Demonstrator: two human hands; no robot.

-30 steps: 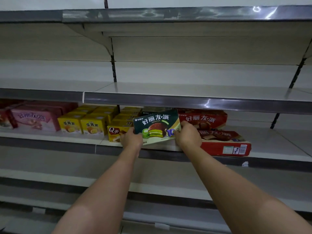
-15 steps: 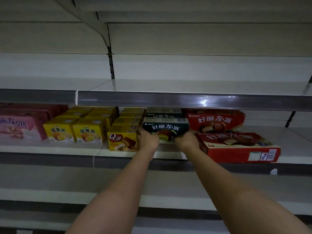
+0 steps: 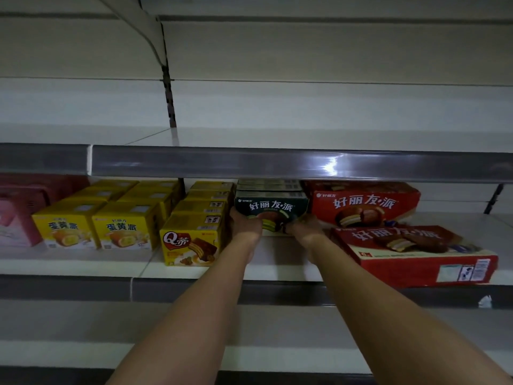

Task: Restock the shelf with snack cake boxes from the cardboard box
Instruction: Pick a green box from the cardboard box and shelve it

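A dark green snack cake box (image 3: 271,207) stands upright on the white shelf (image 3: 277,269), in front of more green boxes in the same row. My left hand (image 3: 244,224) grips its lower left corner. My right hand (image 3: 303,225) holds its lower right corner. The box sits between yellow Q boxes (image 3: 191,240) on the left and a red cake box (image 3: 363,204) on the right. The cardboard box is out of view.
A second red box (image 3: 416,254) lies flat at the shelf front, right of my right arm. Yellow egg-cake boxes (image 3: 94,223) and pink boxes (image 3: 16,218) fill the left. The upper shelf's grey edge (image 3: 277,163) hangs low over the rows.
Both hands have pushed the green box from the shelf front, where it was tilted, back into its row. It now stands upright and deeper under the upper shelf.
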